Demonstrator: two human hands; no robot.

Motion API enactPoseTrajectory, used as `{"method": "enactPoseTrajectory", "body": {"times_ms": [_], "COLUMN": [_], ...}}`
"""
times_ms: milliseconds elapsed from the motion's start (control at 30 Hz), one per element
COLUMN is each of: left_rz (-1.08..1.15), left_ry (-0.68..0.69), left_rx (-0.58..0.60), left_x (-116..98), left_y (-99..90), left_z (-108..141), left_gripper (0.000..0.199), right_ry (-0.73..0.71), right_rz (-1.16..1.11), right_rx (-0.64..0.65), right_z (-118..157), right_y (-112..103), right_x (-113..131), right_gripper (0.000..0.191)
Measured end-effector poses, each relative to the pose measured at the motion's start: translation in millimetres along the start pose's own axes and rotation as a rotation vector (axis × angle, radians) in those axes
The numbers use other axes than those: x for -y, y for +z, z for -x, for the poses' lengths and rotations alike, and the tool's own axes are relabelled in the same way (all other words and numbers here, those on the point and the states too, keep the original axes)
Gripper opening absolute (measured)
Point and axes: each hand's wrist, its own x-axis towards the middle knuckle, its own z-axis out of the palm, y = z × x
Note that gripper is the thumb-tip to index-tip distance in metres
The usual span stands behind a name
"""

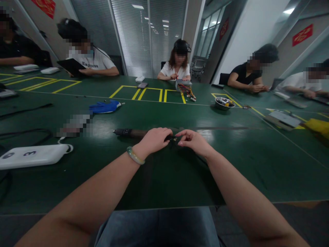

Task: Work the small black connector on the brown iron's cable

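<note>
A dark electric screwdriver (136, 133) lies lengthwise on the green table, its small metal tip pointing left. My left hand (155, 139) is wrapped over its rear part, and a pale green bangle circles that wrist. At the tool's rear end, my right hand (193, 141) has its thumb and forefinger curled close to a small dark part (175, 139) with a bright spot. Whatever those right fingers pinch is too small and dark to make out. A dark cable (202, 160) shows beneath my right wrist.
To the left lie a white power bank (33, 156) marked 3, a blurred-out flat device (77, 124) and a blue glove (105, 107). A bowl of parts (224, 103) and a grey box with coloured wires (183, 84) stand farther off. Several people sit around the table (244, 171).
</note>
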Motion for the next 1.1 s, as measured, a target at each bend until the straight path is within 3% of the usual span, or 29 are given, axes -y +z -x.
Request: {"method": "enactPoseTrajectory", "body": {"times_ms": [100,167,300,400,500,600,700,800,933,1100], "left_rz": [-0.003,0.016,0.045,0.043,0.051,0.045,0.009,0.015,0.016,0.068], "left_ry": [0.003,0.006,0.026,0.03,0.026,0.019,-0.028,-0.011,0.011,0.025], "left_rx": [-0.012,-0.017,-0.026,-0.029,-0.032,-0.028,-0.023,-0.032,-0.034,-0.046], "left_x": [1,3,7,8,9,12,13,12,10,12], "left_y": [5.7,7.2,6.3,4.6,4.4,6.1,7.2,6.0,3.6,6.2], "left_z": [-2,-2,-2,-3,-3,-4,-4,-3,-2,-2], "left_gripper": [0.018,0.019,0.018,0.015,0.017,0.021,0.022,0.02,0.021,0.018], "right_ry": [-0.005,0.012,0.032,-0.013,-0.093,-0.15,-0.16,-0.155,-0.117,0.085], "right_rz": [-0.001,0.04,0.126,0.213,0.086,-0.162,-0.296,-0.343,-0.25,-0.054], "right_rx": [0.132,0.142,0.033,-0.092,-0.217,-0.233,-0.242,-0.27,-0.142,0.068], "right_z": [0,-1,-5,-13,-21,-25,-26,-24,-11,1], "right_y": [13,21,21,5,1,24,54,62,42,25], "right_x": [-8,-15,-18,-2,21,32,27,15,3,-9], "right_gripper": [0.038,0.035,0.03,0.022,0.023,0.031,0.038,0.041,0.039,0.033]}}
